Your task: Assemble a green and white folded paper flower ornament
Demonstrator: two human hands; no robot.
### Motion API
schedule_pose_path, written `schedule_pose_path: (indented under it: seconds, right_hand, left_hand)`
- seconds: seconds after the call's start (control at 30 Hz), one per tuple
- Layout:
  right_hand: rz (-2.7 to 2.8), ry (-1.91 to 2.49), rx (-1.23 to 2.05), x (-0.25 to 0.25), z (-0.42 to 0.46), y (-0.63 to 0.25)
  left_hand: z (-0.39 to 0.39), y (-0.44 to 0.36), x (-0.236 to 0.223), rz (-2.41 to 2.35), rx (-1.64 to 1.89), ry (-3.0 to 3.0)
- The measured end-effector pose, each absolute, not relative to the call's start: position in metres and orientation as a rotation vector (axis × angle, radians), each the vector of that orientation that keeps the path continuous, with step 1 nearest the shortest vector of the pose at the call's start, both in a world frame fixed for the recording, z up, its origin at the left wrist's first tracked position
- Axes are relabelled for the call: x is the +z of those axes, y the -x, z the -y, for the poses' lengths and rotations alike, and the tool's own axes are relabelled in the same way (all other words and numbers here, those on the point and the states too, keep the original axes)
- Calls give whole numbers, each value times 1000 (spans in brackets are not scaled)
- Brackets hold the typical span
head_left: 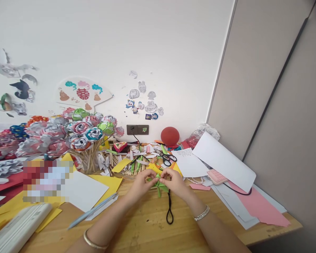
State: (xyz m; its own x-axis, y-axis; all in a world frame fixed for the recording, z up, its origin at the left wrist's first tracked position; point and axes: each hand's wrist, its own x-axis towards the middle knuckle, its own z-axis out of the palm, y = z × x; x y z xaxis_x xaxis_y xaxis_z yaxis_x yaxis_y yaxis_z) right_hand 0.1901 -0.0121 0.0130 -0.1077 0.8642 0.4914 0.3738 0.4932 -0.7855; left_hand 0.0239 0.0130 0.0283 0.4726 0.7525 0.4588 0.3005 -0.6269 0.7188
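Observation:
Both my hands meet over the middle of the wooden table (147, 228). Between them is a folded green paper piece (158, 189) with several pointed strips fanning out and down. My left hand (144, 181) pinches its top from the left with thumb and fingertips. From the right, my right hand (173, 179) pinches the same paper, its thumb close to the left thumb. A black cord loop (169, 214) lies on the table just below my right hand. Behind the hands lie black-handled scissors (169, 160) and yellow paper (152, 167).
Paper roses (81, 130) on sticks stand at the left, near a white paper sheet (81, 189), a blue pen-like stick (92, 211) and a long white device (21, 228). Paper strips and a red ball (170, 136) line the wall. White sheets (223, 161) and pink paper (260, 207) lie right.

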Motion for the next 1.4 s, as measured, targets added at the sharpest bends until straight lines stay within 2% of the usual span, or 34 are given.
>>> schedule_pose_path:
  seconds: [0.63, 1.03, 1.4]
  right_hand:
    - [1658, 1149, 424, 8, 11, -185]
    - [1643, 1182, 509, -2, 4, -186]
    - [1666, 1181, 676, -9, -3, -188]
  left_hand:
    - [-16, -26, 20, -931, 1125, -2222]
    - [-26, -33, -2, -989, 1024, -2138]
    - [-24, -34, -4, -1026, 951, -2118]
